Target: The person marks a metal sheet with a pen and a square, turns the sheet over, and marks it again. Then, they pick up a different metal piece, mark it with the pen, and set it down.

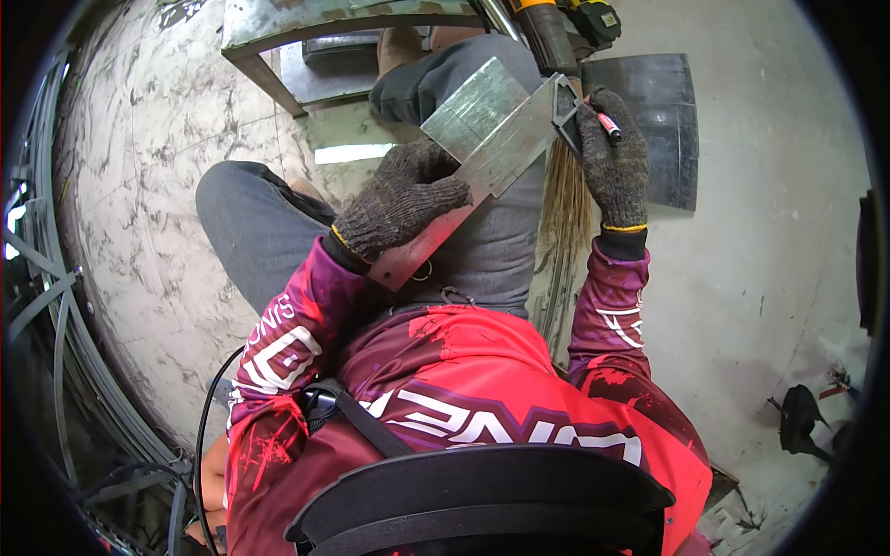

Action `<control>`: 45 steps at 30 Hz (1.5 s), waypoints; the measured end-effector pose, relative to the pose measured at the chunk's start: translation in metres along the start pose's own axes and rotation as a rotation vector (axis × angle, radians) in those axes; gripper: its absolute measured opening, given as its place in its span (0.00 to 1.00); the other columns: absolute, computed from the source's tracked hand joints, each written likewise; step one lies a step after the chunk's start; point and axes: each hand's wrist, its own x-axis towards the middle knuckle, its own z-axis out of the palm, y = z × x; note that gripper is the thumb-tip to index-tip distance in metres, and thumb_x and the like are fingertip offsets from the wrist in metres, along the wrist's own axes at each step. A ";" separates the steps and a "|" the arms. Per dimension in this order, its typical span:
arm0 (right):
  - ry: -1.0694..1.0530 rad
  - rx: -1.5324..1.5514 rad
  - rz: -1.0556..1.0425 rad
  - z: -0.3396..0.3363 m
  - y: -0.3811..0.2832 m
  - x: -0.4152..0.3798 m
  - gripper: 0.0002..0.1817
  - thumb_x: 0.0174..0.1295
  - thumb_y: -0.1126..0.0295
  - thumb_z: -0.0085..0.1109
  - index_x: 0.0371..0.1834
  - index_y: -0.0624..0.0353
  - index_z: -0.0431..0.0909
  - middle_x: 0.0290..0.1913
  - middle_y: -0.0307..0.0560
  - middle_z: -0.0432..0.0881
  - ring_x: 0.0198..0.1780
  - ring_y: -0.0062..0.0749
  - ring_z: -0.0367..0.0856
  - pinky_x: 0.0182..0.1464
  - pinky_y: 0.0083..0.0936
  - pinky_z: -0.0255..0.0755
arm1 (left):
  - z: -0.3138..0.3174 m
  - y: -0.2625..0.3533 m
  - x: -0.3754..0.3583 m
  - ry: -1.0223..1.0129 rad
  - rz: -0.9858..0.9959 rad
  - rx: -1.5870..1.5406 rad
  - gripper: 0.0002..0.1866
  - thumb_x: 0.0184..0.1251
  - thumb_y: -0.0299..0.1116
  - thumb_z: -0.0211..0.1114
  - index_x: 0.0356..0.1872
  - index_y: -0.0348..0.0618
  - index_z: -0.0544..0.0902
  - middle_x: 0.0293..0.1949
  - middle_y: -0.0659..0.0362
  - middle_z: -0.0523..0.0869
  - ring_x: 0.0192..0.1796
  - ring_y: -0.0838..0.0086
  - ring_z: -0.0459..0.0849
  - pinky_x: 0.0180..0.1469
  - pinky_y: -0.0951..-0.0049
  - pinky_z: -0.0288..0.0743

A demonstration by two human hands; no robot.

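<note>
My left hand (403,199), in a dark knit glove, is closed on a flat metal strip (514,148) that slants up and to the right over my lap. A wider, shiny sheet-metal plate (477,107) overlaps the strip's upper left side. My right hand (614,167), gloved too, grips a marker (608,126) with a red and white barrel. Its fingertips are right at a small triangular metal frame (566,104) by the strip's far end.
Dark metal sheets (667,130) lie on the floor beyond my right hand. Broom bristles (564,190) show beside my leg. A metal bench (343,20) stands ahead, with a tape measure (598,20) to its right. Long metal strips (79,343) are piled at left.
</note>
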 end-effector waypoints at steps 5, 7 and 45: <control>0.011 -0.027 -0.008 0.000 -0.003 0.000 0.12 0.69 0.68 0.60 0.52 0.58 0.78 0.43 0.58 0.84 0.44 0.50 0.86 0.45 0.37 0.77 | 0.000 0.001 0.000 0.011 0.039 0.020 0.19 0.55 0.35 0.68 0.42 0.29 0.86 0.33 0.49 0.88 0.37 0.71 0.85 0.43 0.68 0.78; 0.013 -0.043 -0.006 0.000 -0.004 0.000 0.12 0.69 0.67 0.60 0.52 0.58 0.78 0.43 0.58 0.84 0.44 0.50 0.86 0.46 0.37 0.77 | -0.001 0.000 0.000 0.019 0.035 0.054 0.19 0.54 0.36 0.68 0.42 0.29 0.86 0.33 0.48 0.88 0.37 0.69 0.86 0.43 0.67 0.78; 0.028 0.006 -0.003 0.003 0.004 -0.003 0.13 0.69 0.69 0.60 0.51 0.63 0.79 0.44 0.58 0.85 0.44 0.48 0.86 0.47 0.36 0.78 | 0.001 -0.008 0.002 0.023 0.031 0.077 0.20 0.58 0.39 0.67 0.43 0.30 0.85 0.34 0.49 0.89 0.37 0.70 0.86 0.44 0.67 0.79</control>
